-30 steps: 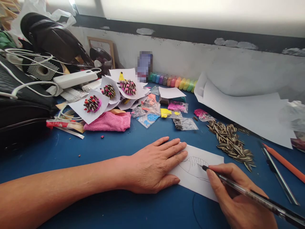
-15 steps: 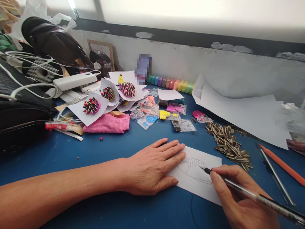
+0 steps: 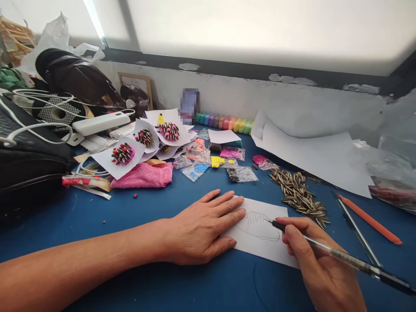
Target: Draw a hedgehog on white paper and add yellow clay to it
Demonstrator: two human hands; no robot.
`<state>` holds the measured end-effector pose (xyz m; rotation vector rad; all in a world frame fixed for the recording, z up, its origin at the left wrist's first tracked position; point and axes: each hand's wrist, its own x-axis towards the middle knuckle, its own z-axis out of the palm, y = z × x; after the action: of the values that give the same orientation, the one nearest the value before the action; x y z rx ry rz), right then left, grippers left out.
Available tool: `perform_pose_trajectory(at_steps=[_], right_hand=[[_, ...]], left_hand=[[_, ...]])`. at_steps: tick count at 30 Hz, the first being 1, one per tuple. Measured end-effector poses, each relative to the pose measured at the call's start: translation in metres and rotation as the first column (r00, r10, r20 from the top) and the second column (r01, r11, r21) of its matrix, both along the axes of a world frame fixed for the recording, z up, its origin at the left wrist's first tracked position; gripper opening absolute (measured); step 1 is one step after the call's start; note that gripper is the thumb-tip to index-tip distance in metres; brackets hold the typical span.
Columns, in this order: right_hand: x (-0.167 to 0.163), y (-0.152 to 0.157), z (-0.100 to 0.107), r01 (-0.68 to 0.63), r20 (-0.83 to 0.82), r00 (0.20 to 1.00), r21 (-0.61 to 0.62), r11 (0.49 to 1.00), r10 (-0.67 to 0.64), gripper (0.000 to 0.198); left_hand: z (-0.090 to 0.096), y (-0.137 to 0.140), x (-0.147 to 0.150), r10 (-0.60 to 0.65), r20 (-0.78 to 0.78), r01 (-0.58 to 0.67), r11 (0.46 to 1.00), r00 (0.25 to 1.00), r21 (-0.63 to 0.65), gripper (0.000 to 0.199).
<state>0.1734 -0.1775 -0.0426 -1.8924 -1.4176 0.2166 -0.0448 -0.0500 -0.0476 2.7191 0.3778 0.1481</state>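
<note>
A small white paper (image 3: 256, 249) lies on the blue tabletop, bearing a pencil-thin rounded outline with rows of short curved strokes inside. My left hand (image 3: 206, 232) rests flat with fingers spread, its fingertips over the paper's left edge. In my right hand (image 3: 320, 262) a clear-barrelled pen with a black grip (image 3: 334, 252) is pinched between thumb and fingers. Its tip is at the rows of strokes, on or just above the paper. Striped sunflower seeds (image 3: 299, 193) are heaped beyond the paper, to the right.
An orange stick-like tool (image 3: 368, 219) and another pen (image 3: 360, 232) lie at right. Farther back are a large white sheet (image 3: 308, 151), clay packets (image 3: 195, 170), clay tubs (image 3: 224, 123), seed-covered models (image 3: 122, 154) on paper, and a pink cloth (image 3: 144, 175). A black bag (image 3: 29, 164) stands left.
The camera view has tilted up and turned right, so the scene sits lower and farther left. More short strokes show inside the outline. My left hand keeps its place on the paper.
</note>
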Motion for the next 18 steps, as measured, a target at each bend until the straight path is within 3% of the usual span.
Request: perform_pose_trajectory(at_steps=[6,10,14,18], right_hand=[[0.002,0.001,-0.003,-0.015,0.029,0.999,0.011,1.000,0.014,0.025],[-0.003,0.002,0.001,0.009,-0.019,1.000,-0.014,1.000,-0.009,0.028],[-0.007,0.003,0.002,-0.054,-0.059,0.997,-0.019,0.998,0.053,0.036],[-0.009,0.005,0.002,-0.012,-0.124,0.992,0.025,1.000,0.015,0.030]], left_hand=[[-0.001,0.002,-0.001,-0.015,-0.002,0.015,1.000,1.000,-0.011,0.061],[0.000,0.003,-0.001,-0.041,-0.005,0.041,0.999,0.999,0.022,0.059],[-0.001,0.002,-0.001,-0.048,-0.012,0.049,0.996,0.999,0.073,0.055],[-0.003,0.000,-0.002,-0.049,0.008,0.048,0.994,0.999,0.096,0.055]])
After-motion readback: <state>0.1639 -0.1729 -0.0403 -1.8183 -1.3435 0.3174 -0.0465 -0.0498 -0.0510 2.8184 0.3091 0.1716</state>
